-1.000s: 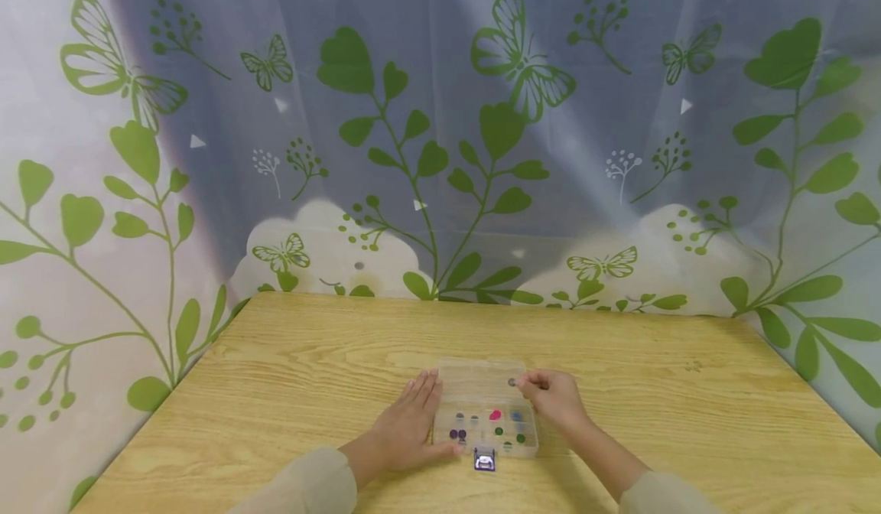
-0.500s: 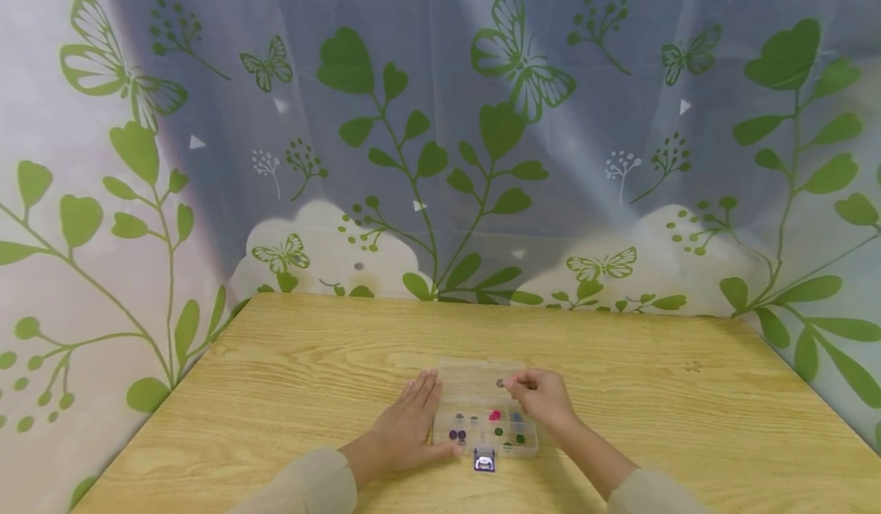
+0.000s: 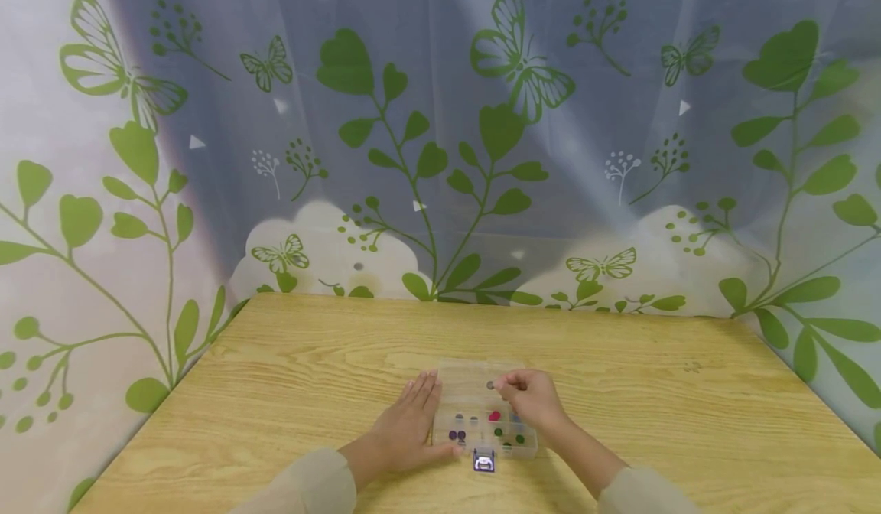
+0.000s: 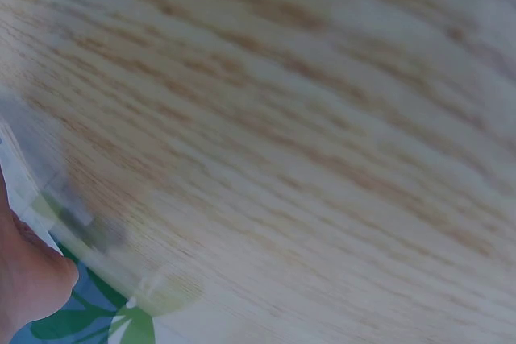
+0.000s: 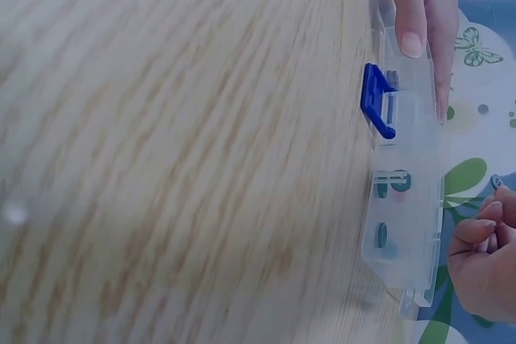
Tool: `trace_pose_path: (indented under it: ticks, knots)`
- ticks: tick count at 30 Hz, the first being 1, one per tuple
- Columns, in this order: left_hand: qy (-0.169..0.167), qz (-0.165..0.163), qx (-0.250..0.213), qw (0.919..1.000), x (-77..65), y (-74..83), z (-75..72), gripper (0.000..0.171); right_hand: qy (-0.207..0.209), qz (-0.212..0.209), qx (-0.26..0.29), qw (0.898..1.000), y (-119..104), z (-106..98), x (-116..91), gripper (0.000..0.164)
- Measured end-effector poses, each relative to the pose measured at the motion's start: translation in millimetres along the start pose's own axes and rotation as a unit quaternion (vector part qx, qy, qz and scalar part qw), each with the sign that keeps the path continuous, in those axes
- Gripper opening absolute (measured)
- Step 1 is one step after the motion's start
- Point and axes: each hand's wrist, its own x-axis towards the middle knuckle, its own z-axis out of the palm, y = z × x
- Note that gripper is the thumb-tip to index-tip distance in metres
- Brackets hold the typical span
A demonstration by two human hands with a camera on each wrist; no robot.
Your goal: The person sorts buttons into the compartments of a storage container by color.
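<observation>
A clear plastic compartment box (image 3: 529, 450) lies on the table, its clear lid (image 3: 460, 382) folded back on the far side. My left hand (image 3: 404, 428) rests along the box's left side, fingers straight and thumb at the front edge. Between thumb and fingertips, my right hand (image 3: 535, 405) pinches a small dark round button (image 3: 490, 385) above the back of the box. Inside the compartments lie purple buttons (image 3: 453, 434), pink buttons (image 3: 495, 416) and green buttons (image 3: 520, 439). A blue latch (image 5: 375, 101) sticks out from the front wall.
The wooden table (image 3: 310, 346) stretches out around the box. Behind it hangs a cloth (image 3: 385, 154) printed with green leaves and butterflies, meeting the table's back edge. The left wrist view holds mostly wood grain, with part of a hand at its lower left.
My right hand has moved left with the pinched button, from the box's right side toward its middle. The left hand and the box have stayed where they were.
</observation>
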Motion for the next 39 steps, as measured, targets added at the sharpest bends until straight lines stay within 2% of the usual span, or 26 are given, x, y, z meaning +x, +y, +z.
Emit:
trace_pose_path:
  ticks: [10,25,31,39]
  knots:
    - [0.004,0.001,-0.004,1.0000,0.1,-0.7,0.5,0.097,-0.016,0.003,-0.014,1.000,-1.4,8.9,0.9,0.012]
    - [-0.004,-0.004,-0.001,1.0000,0.0,-0.8,-0.3,0.098,-0.059,-0.021,-0.037,0.997,-4.6,24.5,0.9,0.011]
    - [-0.004,-0.001,-0.003,1.0000,0.0,-0.8,0.0,0.097,-0.098,-0.056,-0.045,0.993,-3.6,28.3,1.9,0.010]
    - [-0.001,0.005,0.001,1.0000,1.3,-1.7,1.8,0.097,-0.127,-0.127,-0.109,0.978,-2.6,35.7,4.9,0.008]
